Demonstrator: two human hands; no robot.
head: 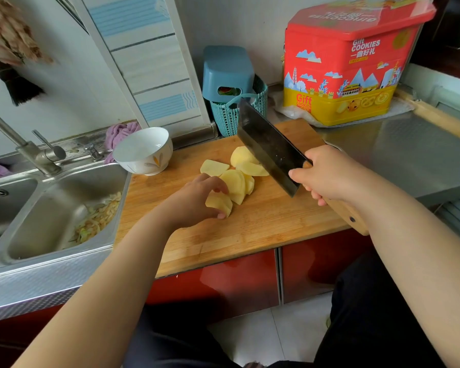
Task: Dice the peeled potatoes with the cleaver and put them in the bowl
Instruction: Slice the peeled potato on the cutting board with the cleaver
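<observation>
Several thick yellow potato slices (237, 181) lie in the middle of the wooden cutting board (250, 235). My left hand (197, 197) curls its fingers round a small stack of slices (219, 204) at the near side of the pile. My right hand (327, 173) grips the handle of the dark cleaver (268, 147), whose blade is raised and tilted just right of the potatoes. A white bowl (144, 151) stands on the board's far left corner; it looks empty.
A steel double sink (51, 216) with vegetable peelings and a tap (32, 152) lies left of the board. Behind the board stand a teal basket (234, 112) and a red and yellow cookie tin (348, 65). Steel counter extends to the right.
</observation>
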